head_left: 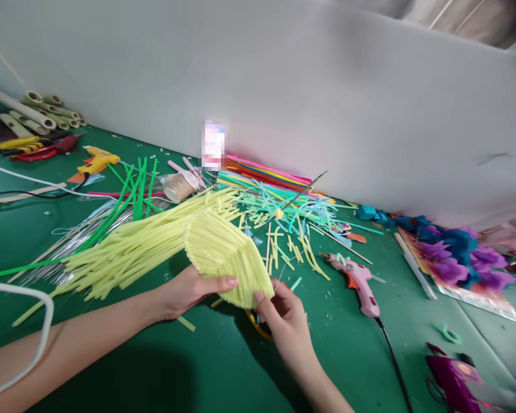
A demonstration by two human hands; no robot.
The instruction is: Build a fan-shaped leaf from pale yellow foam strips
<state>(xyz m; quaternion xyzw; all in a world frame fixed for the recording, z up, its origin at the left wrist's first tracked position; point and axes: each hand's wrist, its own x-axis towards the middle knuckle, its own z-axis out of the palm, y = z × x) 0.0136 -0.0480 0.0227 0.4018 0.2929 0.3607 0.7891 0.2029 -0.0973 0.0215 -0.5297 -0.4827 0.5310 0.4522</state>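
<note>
A pale yellow petal-shaped piece (230, 255), made of pipe cleaners laid side by side, is held up between both hands. My left hand (193, 289) is closed on its lower left edge, thumb on the front face and fingers hidden behind. At the lower right tip, my right hand (281, 312) pinches the same piece between thumb and fingers. Just behind it lies a large bundle of loose yellow pipe cleaners (133, 246). Short cut yellow pieces (296, 251) are strewn past the held piece. Part of a yellow-orange loop (258, 326) shows under my right hand.
A pink glue gun (359, 284) lies to the right, its black cord running forward. A yellow glue gun (97, 160), pliers (19, 144) and bamboo tubes (38, 112) are at the left. Purple and blue flowers (451, 255) sit far right. A white cable (47, 321) crosses the left side.
</note>
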